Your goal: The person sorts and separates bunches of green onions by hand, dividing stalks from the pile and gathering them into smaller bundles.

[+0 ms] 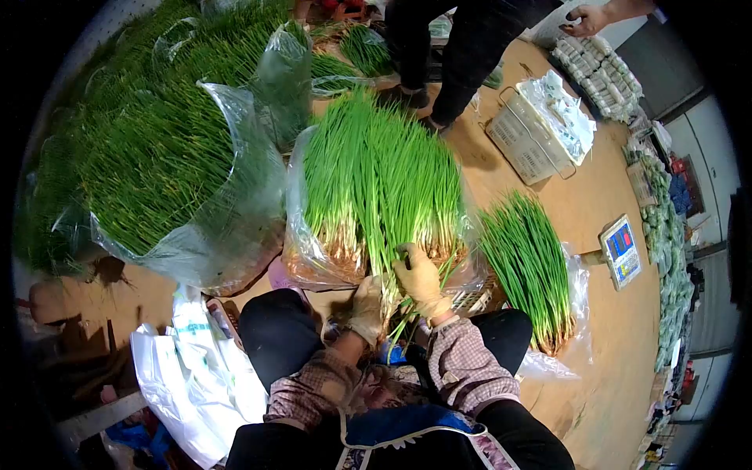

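My left hand (366,309), in a pale glove, is closed round the white lower ends of a small bunch of spring onions (381,219) held upright between my knees. Beside it, my right hand (421,280), also gloved, has its fingers curled in at the same bunch, with some thin loose stalks (402,323) under the palm. Exactly what its fingertips pinch is partly hidden. Just beyond both hands, a large pile of spring onions (337,180) stands in an open clear plastic bag (297,196), leaves pointing away from me and reddish roots nearest.
Another spring onion heap (533,270) lies on plastic at right. Big bagged greens (149,157) fill the left; white plastic bags (192,376) lie by my left knee. A crate (523,139), a sign (621,252) and another person's dark trouser legs (470,55) are farther off.
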